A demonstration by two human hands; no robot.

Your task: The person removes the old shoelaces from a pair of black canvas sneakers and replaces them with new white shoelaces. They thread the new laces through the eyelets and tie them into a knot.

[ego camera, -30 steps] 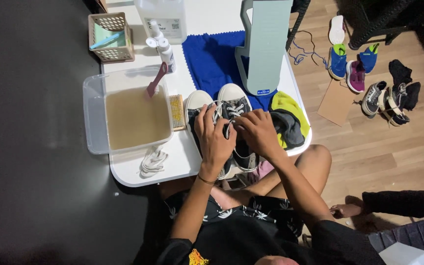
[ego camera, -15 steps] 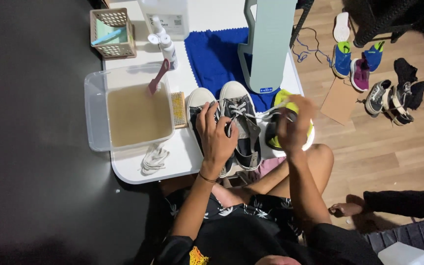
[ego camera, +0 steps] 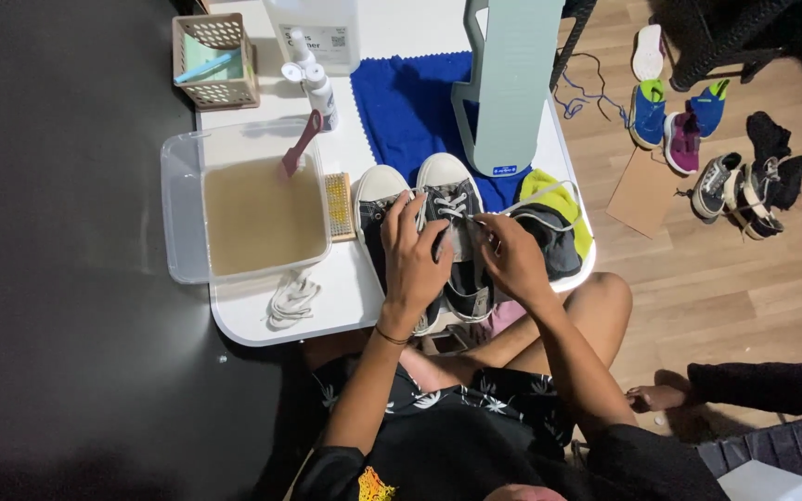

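Two dark canvas sneakers with white toe caps (ego camera: 446, 176) lie side by side on the white table (ego camera: 243, 320), toes pointing away from me. My left hand (ego camera: 415, 255) rests on top of them, fingers pressing on the tongue area. My right hand (ego camera: 510, 255) pinches a white shoelace (ego camera: 533, 199) that runs out of the right sneaker's eyelets and loops over a dark and yellow cloth bundle (ego camera: 554, 227) at the table's right edge.
A clear plastic tub of murky water (ego camera: 257, 218) with a pink-handled brush (ego camera: 301, 144) stands to the left, a scrub brush (ego camera: 338, 204) beside it. A loose lace pile (ego camera: 291, 299), spray bottle (ego camera: 317, 88), blue cloth (ego camera: 406, 107) and wicker basket (ego camera: 215, 46) surround it. Several shoes (ego camera: 698, 139) lie on the wood floor.
My right hand came back from the yellow bundle at the right to the right sneaker and now pulls the lace. My left hand stayed on the sneakers.
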